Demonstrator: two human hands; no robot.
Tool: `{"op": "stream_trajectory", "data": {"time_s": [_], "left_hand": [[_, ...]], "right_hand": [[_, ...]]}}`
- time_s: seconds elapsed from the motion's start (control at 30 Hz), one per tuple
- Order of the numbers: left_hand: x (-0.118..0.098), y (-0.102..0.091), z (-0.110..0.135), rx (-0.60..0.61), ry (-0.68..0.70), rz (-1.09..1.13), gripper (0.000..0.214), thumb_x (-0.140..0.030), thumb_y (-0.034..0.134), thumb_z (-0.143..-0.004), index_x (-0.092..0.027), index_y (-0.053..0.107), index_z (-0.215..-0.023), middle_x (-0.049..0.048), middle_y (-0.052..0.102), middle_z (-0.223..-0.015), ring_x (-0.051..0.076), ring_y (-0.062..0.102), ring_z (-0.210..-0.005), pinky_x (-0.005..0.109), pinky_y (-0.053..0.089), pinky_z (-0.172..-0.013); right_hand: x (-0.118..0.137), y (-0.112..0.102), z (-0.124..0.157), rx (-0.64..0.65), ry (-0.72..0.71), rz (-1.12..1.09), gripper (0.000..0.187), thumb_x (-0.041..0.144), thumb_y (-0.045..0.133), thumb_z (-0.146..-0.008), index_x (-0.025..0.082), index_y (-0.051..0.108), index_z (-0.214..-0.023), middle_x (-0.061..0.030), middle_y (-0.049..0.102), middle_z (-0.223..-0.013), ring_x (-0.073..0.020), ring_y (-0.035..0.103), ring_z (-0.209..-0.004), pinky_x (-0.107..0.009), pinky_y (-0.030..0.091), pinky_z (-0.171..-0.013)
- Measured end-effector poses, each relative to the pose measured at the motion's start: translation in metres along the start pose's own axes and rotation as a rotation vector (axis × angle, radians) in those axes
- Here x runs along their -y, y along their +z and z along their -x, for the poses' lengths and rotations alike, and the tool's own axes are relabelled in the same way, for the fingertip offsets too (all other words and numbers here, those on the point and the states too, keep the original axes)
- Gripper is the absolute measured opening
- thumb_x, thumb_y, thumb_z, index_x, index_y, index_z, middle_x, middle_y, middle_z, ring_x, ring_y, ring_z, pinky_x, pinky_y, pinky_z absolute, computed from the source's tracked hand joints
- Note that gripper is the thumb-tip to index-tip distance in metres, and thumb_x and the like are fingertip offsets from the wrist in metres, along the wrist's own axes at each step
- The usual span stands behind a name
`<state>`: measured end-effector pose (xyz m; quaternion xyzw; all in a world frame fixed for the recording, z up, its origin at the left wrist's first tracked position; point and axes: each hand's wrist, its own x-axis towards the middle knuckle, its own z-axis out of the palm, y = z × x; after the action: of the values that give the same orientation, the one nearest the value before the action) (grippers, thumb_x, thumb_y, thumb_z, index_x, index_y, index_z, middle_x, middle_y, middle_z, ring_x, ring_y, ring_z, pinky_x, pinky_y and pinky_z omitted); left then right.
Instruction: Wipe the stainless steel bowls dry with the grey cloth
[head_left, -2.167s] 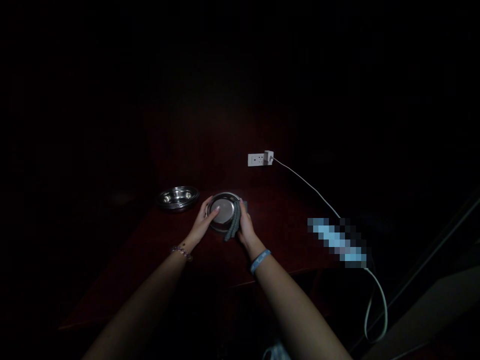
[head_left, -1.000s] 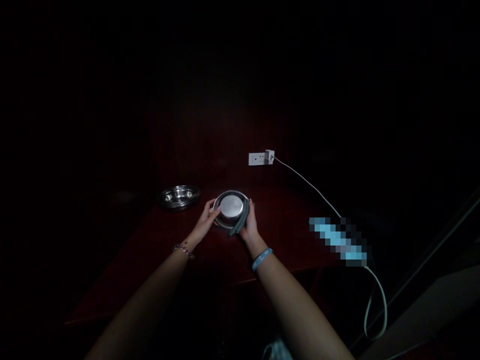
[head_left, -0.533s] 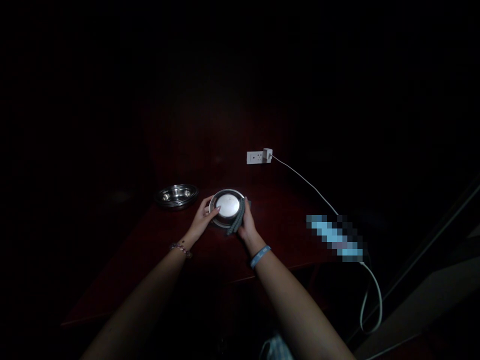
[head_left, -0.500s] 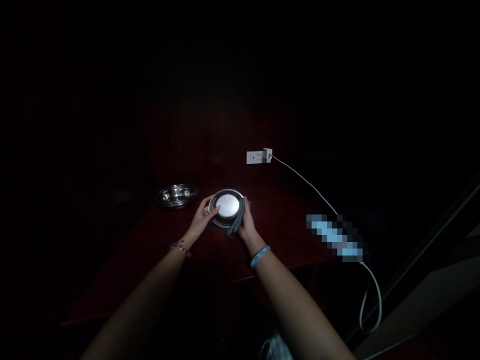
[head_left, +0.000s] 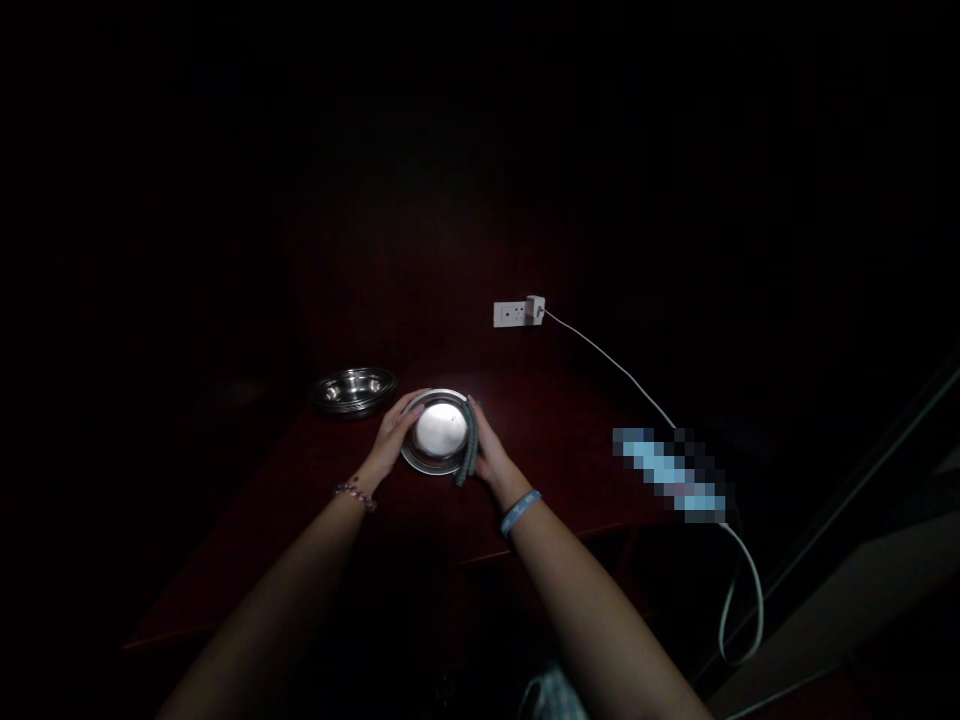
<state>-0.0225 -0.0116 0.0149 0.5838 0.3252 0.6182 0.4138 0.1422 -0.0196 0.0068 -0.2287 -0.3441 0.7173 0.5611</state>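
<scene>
A round shiny steel bowl point(head_left: 441, 430) is held up between my hands above the dark red table, its flat face tilted toward me. My left hand point(head_left: 390, 435) grips the left rim, thumb on the near side and fingers behind. On the right rim a folded grey-green cloth point(head_left: 468, 445) hangs over the edge. My right hand point(head_left: 489, 448) is closed on that cloth and presses it against the bowl; most of its fingers are hidden behind.
A stack of steel bowls point(head_left: 354, 390) stands at the table's back left. The red table point(head_left: 547, 480) ends at a near edge. A white charger point(head_left: 535, 308) sits in the wall socket point(head_left: 510, 315); its cable runs right to a blurred blue object point(head_left: 667, 475).
The bowl has shifted a little left and down with both hands. My left thumb has moved from the bowl's flat centre toward its rim.
</scene>
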Motion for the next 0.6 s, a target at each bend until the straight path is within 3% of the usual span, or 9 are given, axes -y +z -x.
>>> {"op": "stream_trajectory", "data": {"time_s": [0.1,0.4,0.47,0.53,0.6], "left_hand": [[0.001,0.001,0.000,0.011,0.023,-0.017,0.058,-0.058,0.077,-0.080,-0.016,0.079,-0.120,0.0162,0.078,-0.138,0.039,0.067,-0.137,0.054,0.045,-0.125],[0.008,0.008,0.001,-0.080,0.016,0.021,0.059,-0.061,0.067,-0.090,-0.019,0.075,-0.131,0.0141,0.073,-0.148,0.034,0.064,-0.142,0.048,0.048,-0.122],[0.011,0.009,0.002,-0.085,-0.030,0.017,0.057,-0.061,0.068,-0.090,-0.021,0.074,-0.130,0.0127,0.074,-0.144,0.032,0.067,-0.136,0.043,0.056,-0.111],[0.014,0.008,0.003,-0.047,-0.109,0.015,0.059,-0.062,0.069,-0.090,-0.022,0.072,-0.132,0.0124,0.077,-0.133,0.029,0.073,-0.118,0.037,0.063,-0.090],[0.016,0.008,0.003,0.008,-0.176,0.019,0.064,-0.064,0.071,-0.090,-0.022,0.069,-0.137,0.0114,0.079,-0.120,0.024,0.074,-0.097,0.030,0.060,-0.070]], "right_hand": [[0.003,0.005,0.005,0.035,0.056,-0.023,0.052,0.071,0.076,-0.088,0.021,0.076,-0.103,-0.0118,0.086,-0.102,-0.0341,0.077,-0.121,-0.053,0.060,-0.113],[0.004,0.002,0.001,-0.068,-0.030,-0.097,0.047,0.065,0.069,-0.095,0.020,0.078,-0.105,-0.0113,0.086,-0.107,-0.0326,0.076,-0.126,-0.054,0.058,-0.118],[0.006,-0.002,-0.002,-0.127,-0.078,-0.152,0.047,0.065,0.065,-0.097,0.021,0.079,-0.108,-0.0096,0.087,-0.106,-0.0312,0.076,-0.125,-0.053,0.058,-0.118],[0.006,-0.008,-0.005,-0.194,-0.132,-0.222,0.048,0.065,0.060,-0.100,0.021,0.079,-0.110,-0.0083,0.087,-0.106,-0.0297,0.076,-0.126,-0.052,0.057,-0.119],[0.005,-0.015,-0.010,-0.232,-0.168,-0.273,0.051,0.065,0.056,-0.102,0.020,0.078,-0.111,-0.0084,0.087,-0.107,-0.0286,0.075,-0.127,-0.051,0.057,-0.119]]}}
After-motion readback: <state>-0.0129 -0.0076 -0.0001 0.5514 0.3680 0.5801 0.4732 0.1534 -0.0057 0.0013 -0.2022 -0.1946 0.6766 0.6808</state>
